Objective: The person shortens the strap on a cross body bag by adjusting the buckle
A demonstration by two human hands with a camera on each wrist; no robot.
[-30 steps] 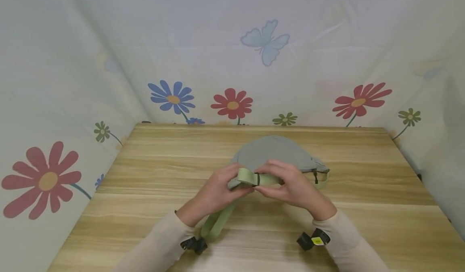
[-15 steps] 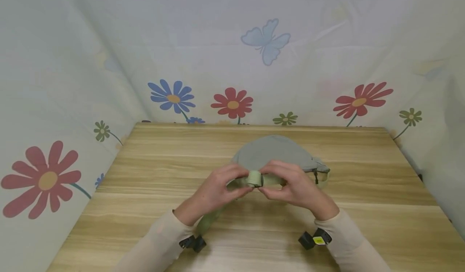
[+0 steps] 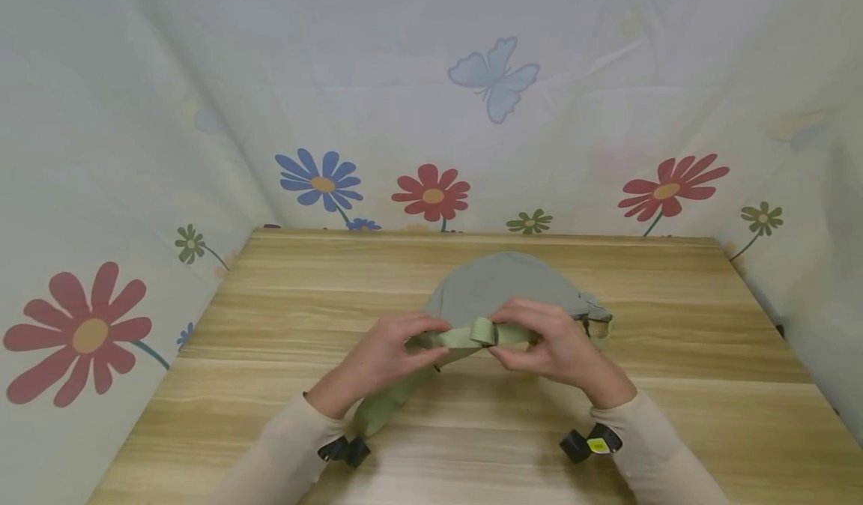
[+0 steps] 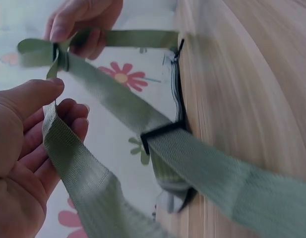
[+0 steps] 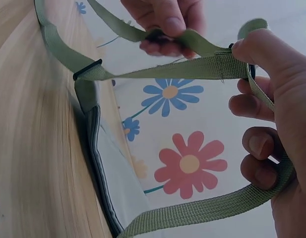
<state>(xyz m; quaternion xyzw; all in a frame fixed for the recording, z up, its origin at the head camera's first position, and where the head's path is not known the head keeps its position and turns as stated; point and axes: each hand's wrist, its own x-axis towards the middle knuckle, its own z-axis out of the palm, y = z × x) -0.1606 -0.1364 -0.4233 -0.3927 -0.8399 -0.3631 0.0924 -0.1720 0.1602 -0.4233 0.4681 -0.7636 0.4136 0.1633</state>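
A grey waist bag (image 3: 506,284) lies on the table behind both hands, joined to a green webbing strap (image 3: 458,340). My left hand (image 3: 377,359) pinches the strap between thumb and fingers. Opposite it, my right hand (image 3: 556,348) grips a dark strap slider (image 5: 251,69), where the webbing stands up in a small loop (image 3: 482,331). In the left wrist view, a second black buckle (image 4: 165,133) sits on the strap near the bag's end. The bag's dark zipper (image 5: 95,158) shows in the right wrist view.
The wooden table (image 3: 303,288) runs back to a pale curtain (image 3: 377,55) printed with flowers and a butterfly. Slack strap (image 3: 377,407) hangs below my left wrist. Each sleeve carries a black wrist camera (image 3: 344,451).
My left hand has first shifted right, then drawn back left along the strap, away from the slider. The loop has shrunk and moved right with my right hand, which shifts slightly.
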